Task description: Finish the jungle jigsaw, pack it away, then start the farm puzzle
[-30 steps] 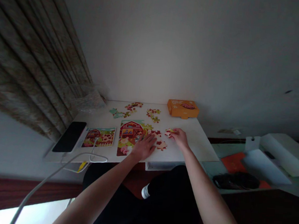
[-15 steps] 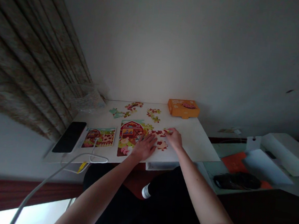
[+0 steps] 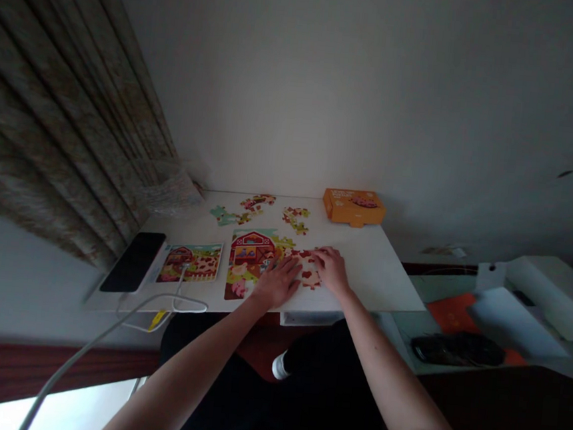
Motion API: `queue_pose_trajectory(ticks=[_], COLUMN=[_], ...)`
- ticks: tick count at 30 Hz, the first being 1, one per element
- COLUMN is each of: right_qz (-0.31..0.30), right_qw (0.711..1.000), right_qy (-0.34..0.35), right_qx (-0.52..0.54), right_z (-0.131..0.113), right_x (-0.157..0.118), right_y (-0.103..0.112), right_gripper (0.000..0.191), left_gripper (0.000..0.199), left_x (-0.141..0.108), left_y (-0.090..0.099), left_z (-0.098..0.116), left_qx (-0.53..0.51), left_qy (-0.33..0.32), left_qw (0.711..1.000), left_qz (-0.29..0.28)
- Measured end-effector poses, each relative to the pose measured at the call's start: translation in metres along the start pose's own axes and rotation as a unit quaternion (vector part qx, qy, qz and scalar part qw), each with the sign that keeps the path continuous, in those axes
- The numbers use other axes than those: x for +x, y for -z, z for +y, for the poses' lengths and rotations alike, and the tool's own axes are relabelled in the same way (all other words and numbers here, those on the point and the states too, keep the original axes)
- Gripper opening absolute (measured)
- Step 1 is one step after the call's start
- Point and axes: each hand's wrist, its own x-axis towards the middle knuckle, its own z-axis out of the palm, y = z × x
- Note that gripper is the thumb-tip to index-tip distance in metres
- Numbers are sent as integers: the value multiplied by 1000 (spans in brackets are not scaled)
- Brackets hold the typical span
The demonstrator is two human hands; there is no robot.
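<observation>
A partly joined jigsaw puzzle [image 3: 251, 255] with a red barn and farm animals lies on the white table. Fingers spread, my left hand [image 3: 276, 284] rests flat over its middle and covers some of it. At the puzzle's right side, my right hand [image 3: 330, 269] has its fingers closed on a jigsaw piece with red and white patches; the hand mostly hides that piece. Below those fingers are red-and-white cow pieces [image 3: 310, 278]. Left of the puzzle is a printed picture [image 3: 202, 266] of the same farm scene, with a white cable across it.
Loose jigsaw pieces [image 3: 223, 216] lie toward the table's back, with another cluster [image 3: 296, 219] to their right. An orange box [image 3: 354, 209] stands at the back right. A black phone [image 3: 133, 263] is at the left edge, near a clear plastic bag [image 3: 170, 195].
My right hand has shifted slightly left, its fingertips now lower against the puzzle's right side. The left hand stays in place. The view has tilted a little.
</observation>
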Motion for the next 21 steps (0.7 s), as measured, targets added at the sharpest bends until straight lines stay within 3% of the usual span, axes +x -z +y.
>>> queue_pose_trajectory(ticks=[11,21], right_qz=[0,55], right_qw=[1000,994], right_qy=[-4,-45], right_qx=[11,87], right_z=[2,12], right_x=[0,6], right_y=[-4,-5], right_gripper=[28,27], left_gripper=[41,27], left_x=[0,16], left_y=[-1,3], left_z=[-1,32], left_qx=[-17,-74], left_qy=[-13,54], left_qw=[1000,996], left_qz=[7,-1])
